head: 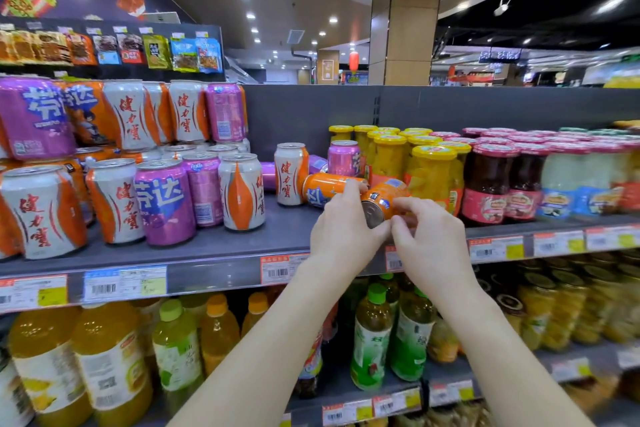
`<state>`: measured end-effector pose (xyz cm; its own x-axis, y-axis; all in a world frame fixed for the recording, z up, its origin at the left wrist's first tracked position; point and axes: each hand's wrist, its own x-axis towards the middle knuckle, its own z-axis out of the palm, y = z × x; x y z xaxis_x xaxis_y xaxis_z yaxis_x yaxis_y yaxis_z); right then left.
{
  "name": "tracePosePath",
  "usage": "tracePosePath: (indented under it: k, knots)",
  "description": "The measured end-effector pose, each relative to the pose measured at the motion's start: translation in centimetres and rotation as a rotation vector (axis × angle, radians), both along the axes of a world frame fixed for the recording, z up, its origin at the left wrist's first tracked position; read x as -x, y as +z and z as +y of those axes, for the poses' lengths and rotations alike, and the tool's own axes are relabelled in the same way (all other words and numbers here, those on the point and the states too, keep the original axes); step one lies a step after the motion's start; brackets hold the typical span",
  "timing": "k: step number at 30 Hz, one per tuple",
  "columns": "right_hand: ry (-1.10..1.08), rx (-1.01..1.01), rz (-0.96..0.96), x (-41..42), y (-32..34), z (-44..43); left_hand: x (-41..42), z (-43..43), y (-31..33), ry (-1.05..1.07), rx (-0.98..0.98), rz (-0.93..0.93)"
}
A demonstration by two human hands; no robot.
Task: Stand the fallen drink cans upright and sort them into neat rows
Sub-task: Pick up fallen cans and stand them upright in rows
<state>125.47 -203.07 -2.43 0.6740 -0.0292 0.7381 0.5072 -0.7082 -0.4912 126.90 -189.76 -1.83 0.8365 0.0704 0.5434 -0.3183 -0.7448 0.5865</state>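
Left hand [346, 232] and right hand [431, 239] grip the fallen orange can [386, 196] beside the peach jar [429, 177]; best tip it base-down, gently.

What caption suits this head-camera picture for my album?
The left hand and right hand hold a fallen orange can on a supermarket shelf, beside fruit jars.

Tilted orange can [386, 196]: sides covered by left hand [346, 232] and right hand [433, 243]; label unreadable.
Lying orange can [320, 189]: right end behind left hand.
Purple cans [317, 163] near shelf [225, 246] back edge: mostly hidden behind upright white can [290, 173].
Price tags [277, 269] along shelf front edge: print too small.
Jars [588, 173] at shelf right end: blurred.
Leftmost can [6, 229]: cut by frame edge.
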Motion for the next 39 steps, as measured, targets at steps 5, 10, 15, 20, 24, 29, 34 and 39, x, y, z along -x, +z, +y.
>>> tracePosePath:
  k: [5, 10, 15, 20, 24, 29, 34, 39]
  knots:
    - [0.08, -0.003, -0.003, -0.2, 0.0, -0.2, 0.3, 1.0, 0.4, -0.061, 0.154, -0.12]
    - [0.164, -0.074, 0.013, -0.5, 1.2, 1.2, 1.6, 3.1, 2.5, -0.12, 0.312, -0.204]
    - [0.295, -0.137, 0.167, -0.7, 1.9, 2.9, 1.8, 5.7, 2.9, -0.12, 0.384, -0.184]
    - [0.393, -0.157, 0.225, -0.5, 2.1, 4.9, 2.3, 7.6, 2.7, -0.066, 0.384, -0.193]
    - [0.431, -0.185, 0.235, -0.7, 1.8, 7.1, 2.9, 9.5, 2.5, -0.011, 0.257, -0.175]
    - [0.599, -0.099, 0.35, -1.4, 2.1, 8.7, 4.0, 11.8, 2.4, 0.13, 0.148, -0.252]
    - [0.272, -0.272, 0.242, -3.9, 3.0, 7.5, 4.1, 12.2, 1.5, 0.232, 0.083, -0.341]
    - [0.104, 0.111, 0.456, -5.8, 2.2, 8.2, 3.5, 11.8, 0.9, 0.266, 0.072, -0.361]
